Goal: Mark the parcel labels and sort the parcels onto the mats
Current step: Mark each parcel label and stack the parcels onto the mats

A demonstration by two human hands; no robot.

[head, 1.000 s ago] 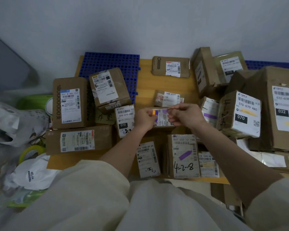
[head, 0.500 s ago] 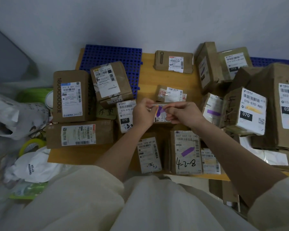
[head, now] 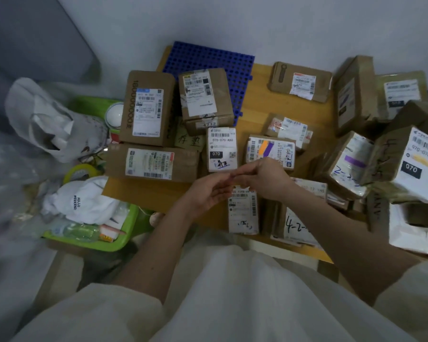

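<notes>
Head view. Left hand (head: 209, 191) and right hand (head: 265, 177) meeting fingertip to fingertip above the wooden surface (head: 255, 114) — fingers loosely curled, contents of the grip impossible to tell. Just beyond them, small parcel (head: 269, 150) with orange and purple label marks. Blue mat (head: 208, 58) at rear — one box (head: 205, 99) overlapping it.

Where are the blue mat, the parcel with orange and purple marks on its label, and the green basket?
Blue mat (head: 237, 61), head view: bare perforated surface at its far right.
Parcel with orange and purple marks (head: 269, 150), head view: middle of its label.
Green basket (head: 131, 218), head view: its right rim.
</notes>
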